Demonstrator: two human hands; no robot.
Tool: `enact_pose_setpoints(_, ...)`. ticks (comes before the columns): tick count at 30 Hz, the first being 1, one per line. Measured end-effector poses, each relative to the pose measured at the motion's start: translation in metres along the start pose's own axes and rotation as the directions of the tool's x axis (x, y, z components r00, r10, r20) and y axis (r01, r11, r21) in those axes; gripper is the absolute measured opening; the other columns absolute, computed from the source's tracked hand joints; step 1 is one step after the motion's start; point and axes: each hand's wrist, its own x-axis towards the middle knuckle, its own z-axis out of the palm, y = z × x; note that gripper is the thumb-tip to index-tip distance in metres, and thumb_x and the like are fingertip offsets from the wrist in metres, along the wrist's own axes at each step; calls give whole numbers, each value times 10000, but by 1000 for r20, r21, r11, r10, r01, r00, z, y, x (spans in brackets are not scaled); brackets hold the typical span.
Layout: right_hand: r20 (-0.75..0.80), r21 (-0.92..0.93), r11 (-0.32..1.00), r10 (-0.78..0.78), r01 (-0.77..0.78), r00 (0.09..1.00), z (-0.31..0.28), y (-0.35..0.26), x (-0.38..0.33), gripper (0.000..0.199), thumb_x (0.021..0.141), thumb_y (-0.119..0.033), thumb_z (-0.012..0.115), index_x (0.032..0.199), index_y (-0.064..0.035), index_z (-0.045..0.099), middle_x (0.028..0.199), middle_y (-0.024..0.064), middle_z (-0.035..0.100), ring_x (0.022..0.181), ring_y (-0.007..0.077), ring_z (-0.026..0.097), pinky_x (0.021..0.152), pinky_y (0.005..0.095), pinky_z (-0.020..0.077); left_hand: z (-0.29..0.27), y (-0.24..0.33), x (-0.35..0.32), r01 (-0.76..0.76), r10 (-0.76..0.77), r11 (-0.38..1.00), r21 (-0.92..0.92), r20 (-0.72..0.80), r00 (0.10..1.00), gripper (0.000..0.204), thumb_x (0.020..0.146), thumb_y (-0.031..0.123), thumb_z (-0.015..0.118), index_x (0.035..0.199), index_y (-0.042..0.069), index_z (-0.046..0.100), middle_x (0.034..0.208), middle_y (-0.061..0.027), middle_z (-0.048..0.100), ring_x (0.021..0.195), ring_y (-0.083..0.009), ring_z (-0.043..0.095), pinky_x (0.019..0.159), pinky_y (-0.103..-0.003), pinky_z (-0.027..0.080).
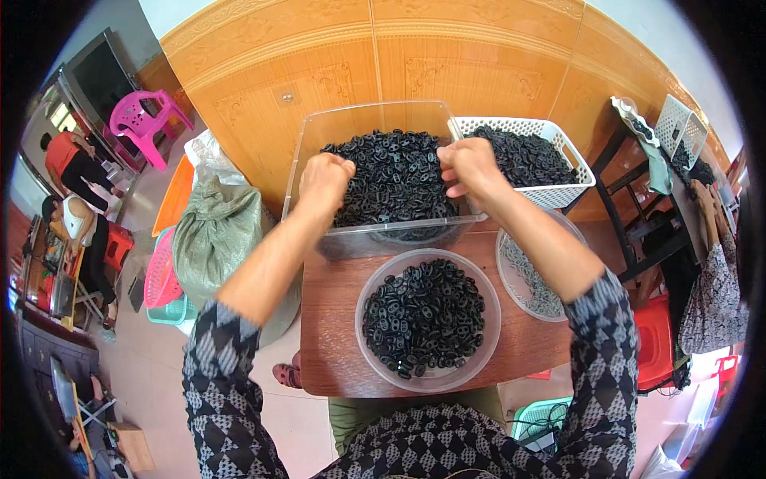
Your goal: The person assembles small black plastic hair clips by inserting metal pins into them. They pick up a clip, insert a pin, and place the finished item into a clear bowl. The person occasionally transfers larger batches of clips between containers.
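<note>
Both hands were up over the clear plastic bin (375,120) at the far edge of the small wooden table (335,319). The left hand (325,177) was curled into a loose fist just above the heap of black rings (395,180); whether it had any rings inside could not be told. The right hand (469,165) was bent over the bin's right rim, fingers curled down, and its hold was likewise hidden.

The bin sat close to the table's far edge, and its near wall leaned over the round clear bowl (428,319), which already held a layer of black rings. A pull on the rim could likely have tipped the bin and sent the rings spilling past the bowl onto the table or floor. The white basket (550,132) of rings stood touching the bin's right side, so a sideways nudge might have shoved it off. A second bowl (531,279) with pale small parts lay under the right forearm, where a sleeve could have brushed it
</note>
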Motion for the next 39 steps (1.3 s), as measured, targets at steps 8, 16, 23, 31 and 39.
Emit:
enact_pose_setpoints(8, -153, -587, 793, 94, -167, 984, 65, 16, 77, 378, 844, -293, 510, 1045, -2, 644, 1134, 208, 604, 1092, 359, 563, 930, 405, 440, 30, -59, 112, 280, -270, 922, 269, -72, 960, 502, 832, 383, 583, 1160, 3, 586, 1241, -242, 526, 1178, -368, 492, 981, -422, 396)
enact_pose_setpoints(16, -80, -551, 810, 188, -201, 979, 81, 30, 104, 616, 866, -517, 460, 1180, 3, 560, 1256, 234, 511, 1169, 386, 492, 938, 454, 435, 54, -77, 130, 260, -267, 886, 384, -36, 963, 795, 855, 612, 404, 1303, -44, 409, 1326, -263, 434, 1236, -397, 414, 1039, -451, 314)
enact_pose_setpoints(23, -83, -448, 865, 212, -227, 974, 103, 39, 105, 706, 860, -563, 448, 1234, 33, 507, 1273, 261, 489, 1201, 384, 462, 1007, 444, 358, 87, -68, 121, 321, -323, 936, 142, -8, 946, 817, 859, 613, 376, 1327, -56, 360, 1350, -295, 378, 1239, -418, 396, 1034, -469, 316)
enact_pose_setpoints(31, -75, -209, 939, 261, -271, 962, 115, 39, 102, 725, 845, -543, 504, 1257, 53, 467, 1303, 253, 463, 1204, 364, 462, 995, 426, 374, 87, -44, 102, 372, -361, 914, -164, 92, 928, 738, 887, 558, 391, 1300, -53, 424, 1375, -248, 383, 1271, -356, 383, 1041, -427, 322)
enact_pose_setpoints(39, -89, 207, 943, 282, -259, 955, 118, 40, 122, 572, 768, -436, 623, 1076, 46, 612, 1173, 231, 575, 1087, 334, 560, 898, 402, 444, 87, -37, 116, 306, -236, 797, -521, 197, 951, 637, 846, 452, 531, 1258, -31, 478, 1297, -215, 469, 1155, -312, 495, 903, -453, 450)
